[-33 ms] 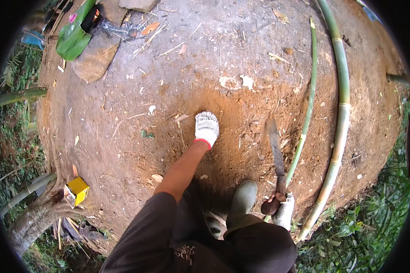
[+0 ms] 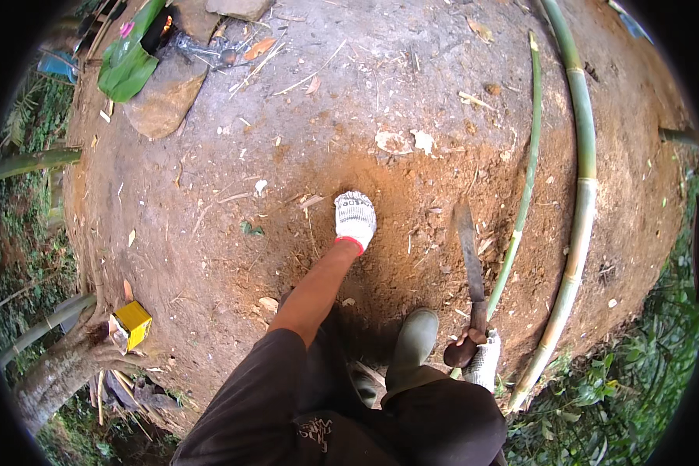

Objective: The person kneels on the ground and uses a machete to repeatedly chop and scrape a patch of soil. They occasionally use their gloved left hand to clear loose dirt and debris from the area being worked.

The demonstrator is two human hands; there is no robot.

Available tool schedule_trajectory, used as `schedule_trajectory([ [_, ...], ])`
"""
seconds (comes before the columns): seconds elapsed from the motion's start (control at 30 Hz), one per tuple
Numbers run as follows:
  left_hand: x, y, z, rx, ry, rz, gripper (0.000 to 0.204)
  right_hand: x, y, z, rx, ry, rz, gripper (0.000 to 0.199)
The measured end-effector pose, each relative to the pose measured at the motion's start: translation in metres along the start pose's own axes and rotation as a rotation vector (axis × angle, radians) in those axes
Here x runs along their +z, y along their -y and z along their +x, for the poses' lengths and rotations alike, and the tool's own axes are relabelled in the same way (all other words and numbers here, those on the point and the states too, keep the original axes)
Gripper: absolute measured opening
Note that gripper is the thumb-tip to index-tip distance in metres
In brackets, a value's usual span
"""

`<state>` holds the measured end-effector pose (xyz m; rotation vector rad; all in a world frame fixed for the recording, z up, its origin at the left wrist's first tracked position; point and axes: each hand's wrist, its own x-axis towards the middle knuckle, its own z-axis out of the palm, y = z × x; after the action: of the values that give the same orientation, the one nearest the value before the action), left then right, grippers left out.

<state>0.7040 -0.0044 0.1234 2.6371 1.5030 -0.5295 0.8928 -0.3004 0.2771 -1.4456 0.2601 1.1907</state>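
A yellow box [image 2: 133,324] sat by roots; the right hand [image 2: 483,359] gripped a machete [image 2: 469,268], the left hand [image 2: 355,218] lay flat on dirt [image 2: 287,140], unchanged.

Lighting: even, soft daylight; no glare. Bare earth ground [image 2: 303,140] bright and warm-toned; a darker, damper-looking patch lies around the gloved left hand [image 2: 355,220]. Shadows: faint, short. Focus: sharp at centre, softer toward the rim. Distortion: strong fisheye; bamboo poles [image 2: 582,194] bow along the right edge; black vignette fills all corners.
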Motion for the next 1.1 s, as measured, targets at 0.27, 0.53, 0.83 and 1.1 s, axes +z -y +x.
schedule_trajectory([
  [0.27, -0.007, 0.012, -0.022, -0.063, 0.098, -0.020, 0.024, 0.020, -0.010, -0.028, 0.106, 0.075, 0.082, 0.023],
  [0.53, 0.028, 0.023, -0.106, 0.150, -0.109, -0.007, 0.042, 0.026, -0.029, -0.009, 0.225, 0.123, 0.106, 0.052],
  [0.83, -0.068, -0.009, -0.066, 0.263, 0.237, -0.389, 0.035, 0.020, -0.011, -0.002, 0.158, 0.028, 0.025, 0.051],
  [1.1, 0.053, 0.005, -0.010, 0.027, -0.060, -0.465, 0.058, 0.021, -0.033, 0.008, 0.146, 0.011, 0.025, 0.037],
])
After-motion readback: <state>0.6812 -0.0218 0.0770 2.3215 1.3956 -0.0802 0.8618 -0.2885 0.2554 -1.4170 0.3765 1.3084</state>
